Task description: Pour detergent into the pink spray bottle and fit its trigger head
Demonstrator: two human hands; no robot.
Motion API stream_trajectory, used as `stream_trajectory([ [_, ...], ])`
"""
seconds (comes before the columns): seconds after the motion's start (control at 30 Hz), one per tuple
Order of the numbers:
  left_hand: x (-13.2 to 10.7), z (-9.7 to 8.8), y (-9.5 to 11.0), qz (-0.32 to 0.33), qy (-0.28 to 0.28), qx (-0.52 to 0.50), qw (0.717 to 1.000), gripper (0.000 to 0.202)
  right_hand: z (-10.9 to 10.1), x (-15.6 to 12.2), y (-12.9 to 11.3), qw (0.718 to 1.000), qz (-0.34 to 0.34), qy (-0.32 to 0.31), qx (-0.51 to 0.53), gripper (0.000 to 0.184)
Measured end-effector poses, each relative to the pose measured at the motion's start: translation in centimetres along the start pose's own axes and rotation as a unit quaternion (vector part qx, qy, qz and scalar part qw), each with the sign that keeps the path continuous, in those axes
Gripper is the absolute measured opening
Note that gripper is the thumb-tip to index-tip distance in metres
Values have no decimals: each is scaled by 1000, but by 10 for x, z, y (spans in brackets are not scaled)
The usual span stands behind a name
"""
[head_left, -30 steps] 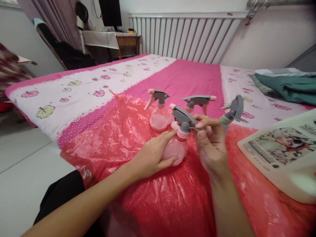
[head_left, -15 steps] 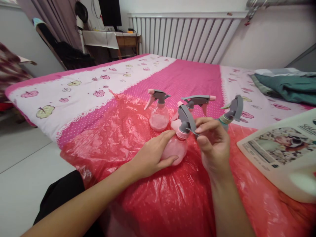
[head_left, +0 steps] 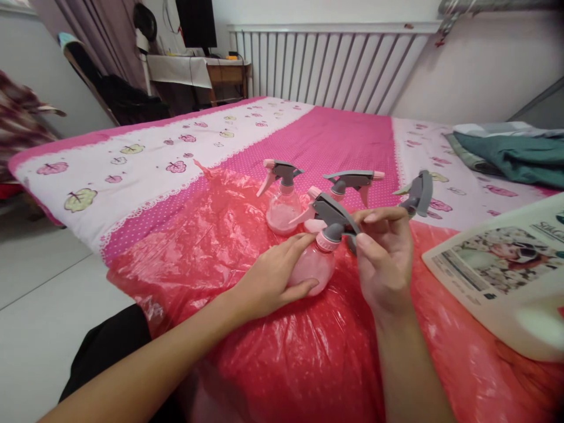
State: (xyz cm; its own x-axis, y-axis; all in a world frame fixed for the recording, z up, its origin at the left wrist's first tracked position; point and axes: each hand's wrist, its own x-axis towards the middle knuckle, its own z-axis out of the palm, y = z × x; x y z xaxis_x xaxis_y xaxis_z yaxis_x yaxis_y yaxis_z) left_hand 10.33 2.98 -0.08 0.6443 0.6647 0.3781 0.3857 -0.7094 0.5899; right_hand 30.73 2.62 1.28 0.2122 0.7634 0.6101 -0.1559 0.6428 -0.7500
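Note:
A pink spray bottle (head_left: 312,267) stands on a red plastic sheet (head_left: 211,235) spread over a bed. My left hand (head_left: 268,279) wraps round its round body. My right hand (head_left: 382,258) pinches the back of its grey trigger head (head_left: 332,212), whose pink nozzle points left. Behind it stand a clear pink bottle (head_left: 282,205) with a grey sprayer, a second grey sprayer head (head_left: 352,179) whose bottle is hidden, and a third sprayer (head_left: 418,192) on a bottle behind my right hand.
A large white jug with a printed label (head_left: 506,276) lies at the right on the sheet. Folded green cloth (head_left: 511,155) is at the far right. The bed's left edge drops to a white floor (head_left: 48,282). A radiator (head_left: 330,61) and a desk (head_left: 198,70) are behind.
My right hand has turned the grey trigger head on the pink bottle; its nozzle swung up at half a second ago and now points left again. My left hand stayed on the bottle.

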Motion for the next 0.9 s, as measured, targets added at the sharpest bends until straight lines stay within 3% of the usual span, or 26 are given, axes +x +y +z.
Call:
stream_trajectory([
  [0.3, -1, 2, -1, -4, -2, 11, 1000, 69, -2, 1, 3, 999, 26, 30, -13, 15],
  [0.47, 0, 1, 0, -1, -2, 10, 1000, 70, 1, 2, 4, 997, 46, 53, 28, 15],
  [0.7, 0, 1, 1, -6, 2, -4, 1000, 74, -1, 3, 5, 996, 22, 77, 30, 13],
  [0.9, 0, 2, -1, -6, 1, 0, 1000, 72, -4, 1, 5, 998, 17, 56, 19, 10],
])
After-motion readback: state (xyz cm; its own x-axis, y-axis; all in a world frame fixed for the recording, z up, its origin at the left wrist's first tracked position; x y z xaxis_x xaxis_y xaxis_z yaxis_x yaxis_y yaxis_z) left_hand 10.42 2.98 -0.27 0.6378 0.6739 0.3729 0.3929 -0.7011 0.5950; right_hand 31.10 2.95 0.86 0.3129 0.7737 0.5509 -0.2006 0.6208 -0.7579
